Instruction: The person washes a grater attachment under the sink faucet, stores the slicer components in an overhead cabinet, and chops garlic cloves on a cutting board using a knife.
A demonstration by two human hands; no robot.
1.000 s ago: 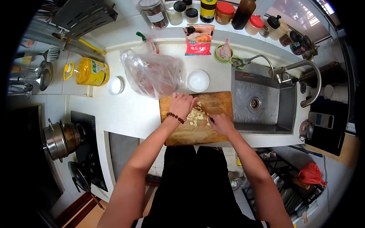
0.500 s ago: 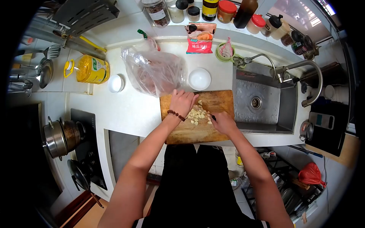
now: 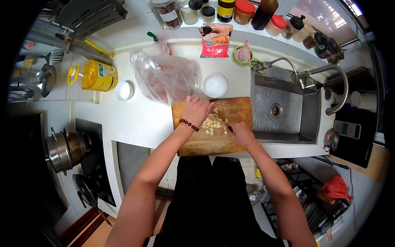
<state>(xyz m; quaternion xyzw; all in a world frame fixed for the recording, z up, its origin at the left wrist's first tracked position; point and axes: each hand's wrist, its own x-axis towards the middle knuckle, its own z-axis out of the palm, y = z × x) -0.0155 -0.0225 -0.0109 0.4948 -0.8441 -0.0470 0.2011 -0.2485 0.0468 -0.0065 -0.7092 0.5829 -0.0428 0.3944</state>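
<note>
On a wooden cutting board (image 3: 205, 144) lie chopped pale pieces that look like garlic (image 3: 211, 126). My right hand (image 3: 240, 133) is wrapped round the dark handle of a knife (image 3: 229, 129), at the right of the pieces. The knife's blade is hard to make out among them. Above and left of the pieces, my left hand (image 3: 197, 110), with a beaded bracelet at the wrist, is held flat with its fingers pointing up and right; what lies beneath its palm is hidden.
Behind the board are a white bowl (image 3: 214, 85) and a clear plastic bag (image 3: 164, 78). A sink (image 3: 275, 111) adjoins on the right. A small white bowl (image 3: 124, 90) and an oil jug (image 3: 98, 75) stand left. Jars line the back shelf.
The whole view has shifted very slightly. Both hands keep nearly the same place over the board, with the knife still in my right hand.
</note>
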